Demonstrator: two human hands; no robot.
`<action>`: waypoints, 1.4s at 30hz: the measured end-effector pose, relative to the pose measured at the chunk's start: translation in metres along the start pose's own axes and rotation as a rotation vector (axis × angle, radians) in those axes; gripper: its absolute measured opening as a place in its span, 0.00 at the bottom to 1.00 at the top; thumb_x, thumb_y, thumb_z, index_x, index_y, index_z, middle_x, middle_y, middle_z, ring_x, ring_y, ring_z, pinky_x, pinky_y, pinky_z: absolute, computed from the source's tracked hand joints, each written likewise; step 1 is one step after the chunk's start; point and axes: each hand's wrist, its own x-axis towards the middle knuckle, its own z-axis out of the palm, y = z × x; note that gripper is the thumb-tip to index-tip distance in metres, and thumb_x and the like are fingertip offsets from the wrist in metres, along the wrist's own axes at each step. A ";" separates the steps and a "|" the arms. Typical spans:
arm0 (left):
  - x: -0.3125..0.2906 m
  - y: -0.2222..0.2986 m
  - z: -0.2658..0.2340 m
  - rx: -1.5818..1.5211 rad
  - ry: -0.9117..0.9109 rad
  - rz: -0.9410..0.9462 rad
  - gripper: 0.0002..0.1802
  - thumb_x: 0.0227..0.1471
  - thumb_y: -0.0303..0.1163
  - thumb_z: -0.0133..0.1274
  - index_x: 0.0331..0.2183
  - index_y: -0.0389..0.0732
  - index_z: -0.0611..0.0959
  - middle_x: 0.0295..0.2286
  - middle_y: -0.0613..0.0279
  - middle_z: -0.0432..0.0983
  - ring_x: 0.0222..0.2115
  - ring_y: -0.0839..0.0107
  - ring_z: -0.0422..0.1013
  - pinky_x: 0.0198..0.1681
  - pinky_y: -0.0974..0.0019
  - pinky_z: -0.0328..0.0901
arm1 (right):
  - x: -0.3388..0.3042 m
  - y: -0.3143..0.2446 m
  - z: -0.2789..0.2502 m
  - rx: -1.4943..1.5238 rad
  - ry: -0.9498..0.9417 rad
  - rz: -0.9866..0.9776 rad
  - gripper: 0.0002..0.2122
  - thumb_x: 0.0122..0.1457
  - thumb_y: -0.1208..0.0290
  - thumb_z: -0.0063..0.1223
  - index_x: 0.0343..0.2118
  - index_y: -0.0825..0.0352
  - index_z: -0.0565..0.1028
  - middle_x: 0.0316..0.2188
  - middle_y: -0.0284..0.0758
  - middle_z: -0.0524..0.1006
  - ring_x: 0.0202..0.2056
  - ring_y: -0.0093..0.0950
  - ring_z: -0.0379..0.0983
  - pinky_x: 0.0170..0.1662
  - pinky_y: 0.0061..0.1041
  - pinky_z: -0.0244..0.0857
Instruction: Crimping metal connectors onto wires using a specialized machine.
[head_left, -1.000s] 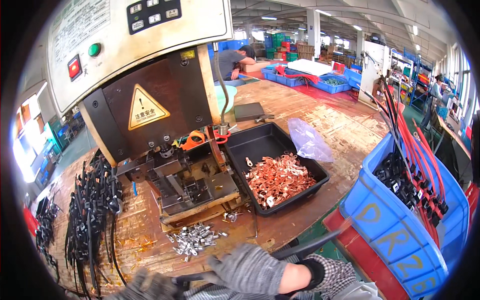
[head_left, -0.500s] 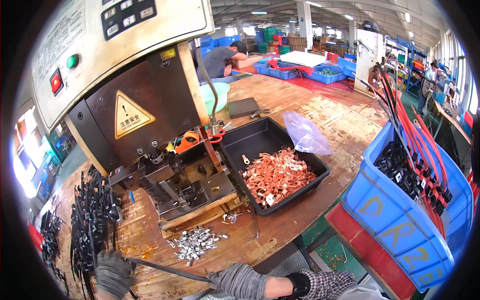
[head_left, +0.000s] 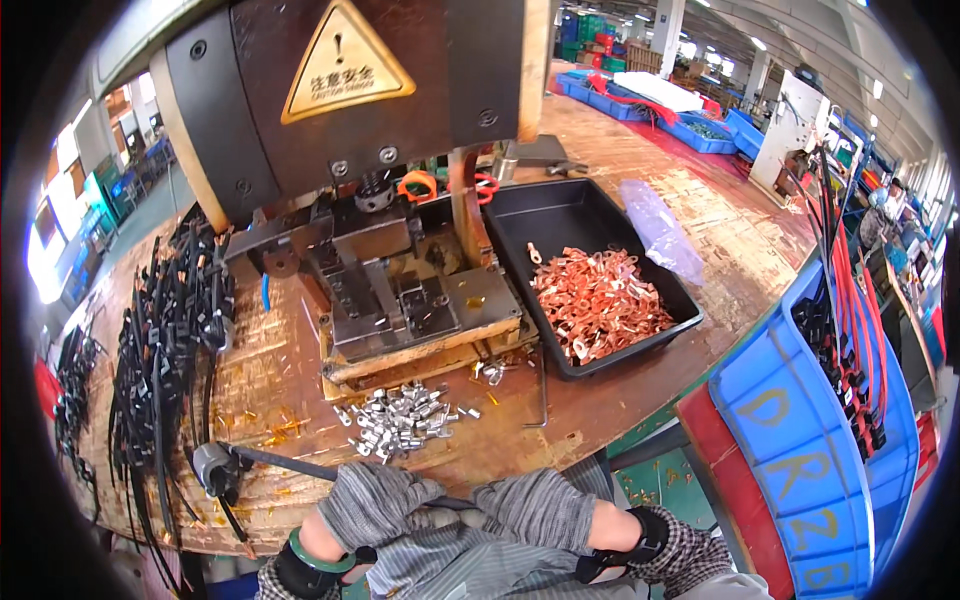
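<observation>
Both my hands wear grey knit gloves and meet low at the table's front edge. A black cable (head_left: 285, 461) runs from a black-and-grey connector (head_left: 216, 468) at the left into my left hand (head_left: 375, 502), whose fingers are wrapped round it. My right hand (head_left: 535, 508) closes on the cable's other end, close beside the left; its fingertips are partly hidden. Just beyond the hands lies a loose pile of silver metal terminals (head_left: 395, 420). Behind that stands a press machine (head_left: 400, 290) with a metal die bed and a yellow warning triangle.
A black tray (head_left: 540, 205) holding copper terminals (head_left: 605, 305) sits right of the press, with a clear plastic bag (head_left: 660, 230) beside it. Bundled black cables (head_left: 165, 350) lie at the left. A blue crate (head_left: 790, 450) with red and black cables stands at the right on a red surface.
My left hand has moved right, from the connector end along the cable to beside my right hand. The view has shifted, showing the press's lower part and both forearms.
</observation>
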 end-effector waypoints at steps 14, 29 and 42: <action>0.009 -0.004 0.003 0.035 0.313 -0.060 0.15 0.42 0.48 0.52 0.27 0.48 0.80 0.17 0.65 0.71 0.16 0.67 0.68 0.15 0.65 0.59 | 0.009 -0.021 0.003 1.871 0.339 0.689 0.18 0.60 0.56 0.41 0.22 0.66 0.68 0.12 0.27 0.64 0.15 0.19 0.59 0.20 0.18 0.54; 0.017 0.032 -0.006 0.174 0.100 0.052 0.19 0.45 0.37 0.45 0.42 0.50 0.73 0.19 0.69 0.67 0.17 0.72 0.66 0.11 0.69 0.56 | -0.007 0.085 -0.074 -0.347 0.728 0.532 0.06 0.50 0.67 0.53 0.28 0.63 0.72 0.22 0.37 0.72 0.27 0.36 0.70 0.30 0.32 0.64; 0.044 0.035 0.005 0.328 0.114 -0.072 0.22 0.42 0.35 0.46 0.44 0.54 0.74 0.15 0.66 0.62 0.14 0.70 0.63 0.10 0.65 0.53 | 0.032 0.159 -0.086 -0.355 0.087 0.686 0.11 0.43 0.67 0.54 0.32 0.61 0.74 0.31 0.40 0.74 0.37 0.38 0.71 0.38 0.37 0.65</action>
